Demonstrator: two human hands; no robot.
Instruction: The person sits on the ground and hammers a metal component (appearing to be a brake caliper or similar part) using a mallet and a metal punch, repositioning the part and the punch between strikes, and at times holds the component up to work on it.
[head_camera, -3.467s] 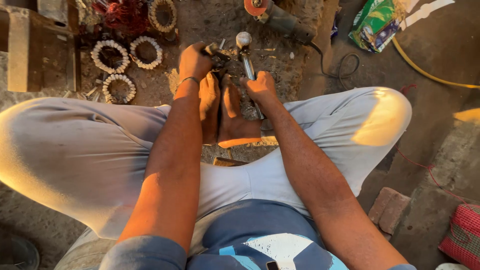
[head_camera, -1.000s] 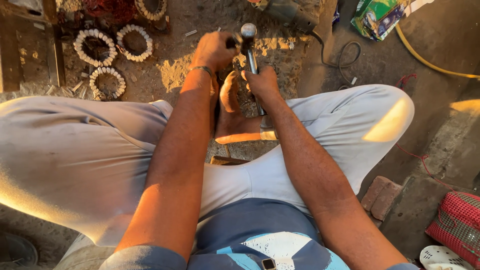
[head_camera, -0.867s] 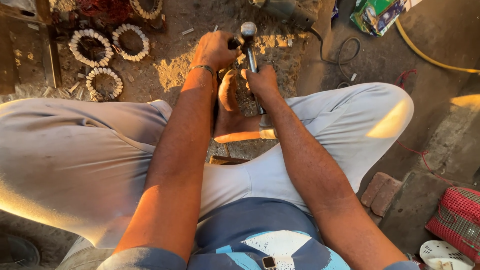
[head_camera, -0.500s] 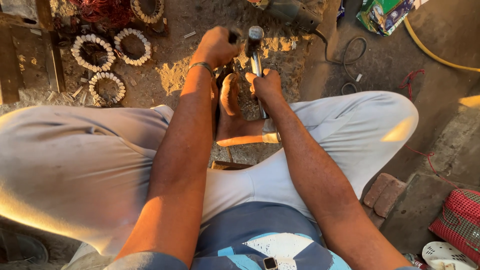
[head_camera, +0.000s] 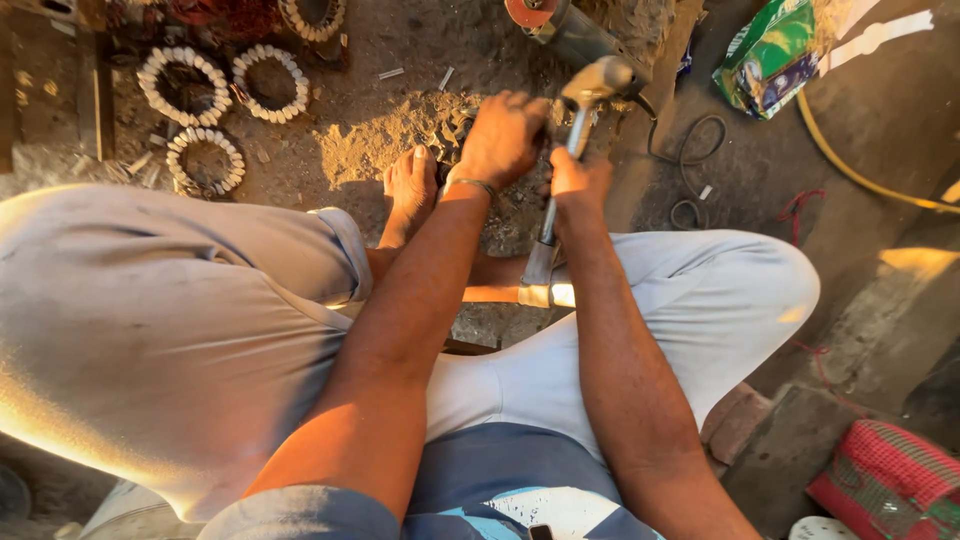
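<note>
On the dusty ground between the person's bare feet, a small dark metal part (head_camera: 455, 130) sits half hidden under the left hand (head_camera: 503, 135). That hand's fingers are curled down over the part and press it in place against the dirt, just beyond the toes of one foot (head_camera: 410, 185). The right hand (head_camera: 580, 180) is wrapped tight round the shaft of a hammer (head_camera: 598, 78), whose metal head is raised above and slightly to the right of the left hand, close to it.

Around the work lie three rings of pale beads or coil ends (head_camera: 205, 120) to the left, an angle grinder (head_camera: 560, 25) with a reddish disc just past the hammer head, a black cable (head_camera: 690, 170), a green packet (head_camera: 770, 55) and a yellow hose (head_camera: 850, 165).

The main hazard, as I judge it, is closeness: the hammer head hangs almost over the knuckles of the holding hand, and the bare toes are beside the part. A glancing blow could land on fingers or foot. The part rests on loose soil rather than a firm block, so it may skid or tip under a strike. Metal chips could also fly up.
</note>
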